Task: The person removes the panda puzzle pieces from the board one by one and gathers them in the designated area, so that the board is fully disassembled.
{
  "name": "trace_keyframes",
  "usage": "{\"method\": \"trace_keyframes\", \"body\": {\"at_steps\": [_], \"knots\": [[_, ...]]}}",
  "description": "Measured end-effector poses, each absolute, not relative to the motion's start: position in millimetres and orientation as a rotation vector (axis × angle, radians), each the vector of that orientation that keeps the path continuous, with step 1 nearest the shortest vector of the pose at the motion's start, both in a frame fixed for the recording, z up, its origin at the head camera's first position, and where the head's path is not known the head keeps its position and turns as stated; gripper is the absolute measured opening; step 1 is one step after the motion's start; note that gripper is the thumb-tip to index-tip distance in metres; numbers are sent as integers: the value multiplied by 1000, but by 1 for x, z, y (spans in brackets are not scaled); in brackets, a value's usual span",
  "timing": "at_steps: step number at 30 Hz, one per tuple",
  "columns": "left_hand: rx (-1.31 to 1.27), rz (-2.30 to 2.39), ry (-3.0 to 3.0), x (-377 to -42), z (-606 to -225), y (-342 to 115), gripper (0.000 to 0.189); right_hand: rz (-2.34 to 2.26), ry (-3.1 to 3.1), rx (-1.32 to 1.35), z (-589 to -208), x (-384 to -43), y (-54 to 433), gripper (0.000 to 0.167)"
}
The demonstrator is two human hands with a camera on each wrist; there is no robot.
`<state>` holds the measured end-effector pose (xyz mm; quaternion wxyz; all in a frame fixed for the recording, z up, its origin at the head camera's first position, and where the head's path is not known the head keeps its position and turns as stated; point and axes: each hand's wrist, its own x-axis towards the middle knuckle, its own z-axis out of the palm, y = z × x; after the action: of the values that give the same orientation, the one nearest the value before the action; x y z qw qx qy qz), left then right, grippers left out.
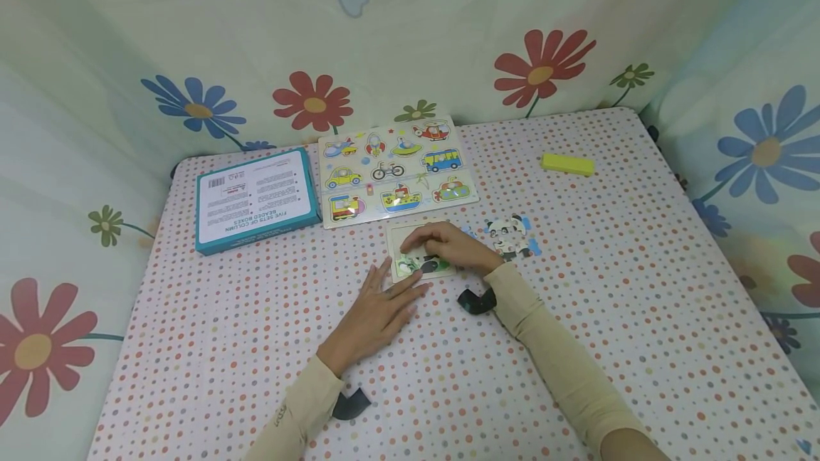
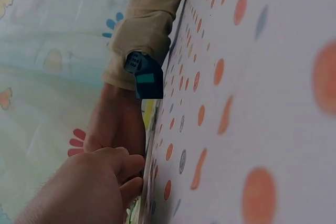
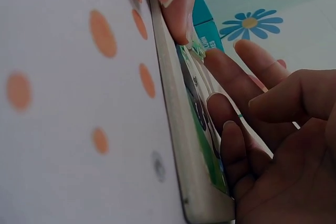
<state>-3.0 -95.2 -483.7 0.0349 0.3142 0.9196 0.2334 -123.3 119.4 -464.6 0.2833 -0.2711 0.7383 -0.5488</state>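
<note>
A small wooden jigsaw tray [image 1: 391, 237] lies flat on the table, with green, white and black puzzle pieces [image 1: 430, 265] fitted along its near part. My left hand [image 1: 378, 311] comes in from the near left, fingers stretched out, fingertips at the tray's left and near edges. Above the tray is my right hand [image 1: 450, 244], its fingers loosely bent. In the right wrist view the lower fingertips of the right hand [image 3: 283, 124] touch the pieces, while thumb and index finger stand apart with nothing between them. The right hand hides part of the tray.
Loose panda puzzle pieces [image 1: 511, 235] lie right of the tray. Behind it sits a vehicle peg puzzle board [image 1: 374, 187], with a teal box [image 1: 256, 198] to its left. A yellow block [image 1: 567, 164] rests at the back right. A flowered curtain [image 1: 410, 34] borders the table.
</note>
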Motion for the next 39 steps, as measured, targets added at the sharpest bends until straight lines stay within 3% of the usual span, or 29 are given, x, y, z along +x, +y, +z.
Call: {"method": "trace_keyframes", "body": {"at_steps": [14, 23, 39], "knots": [[1012, 665, 2841, -4, -485, -95, 43, -1491, 1929, -768, -465, -124, 122, 33], [1015, 674, 2832, -3, -484, -95, 43, -1523, 1871, -786, -464, -123, 121, 22], [1017, 693, 2835, -3, -483, -95, 42, -1430, 1946, -680, -462, -121, 117, 23]]}}
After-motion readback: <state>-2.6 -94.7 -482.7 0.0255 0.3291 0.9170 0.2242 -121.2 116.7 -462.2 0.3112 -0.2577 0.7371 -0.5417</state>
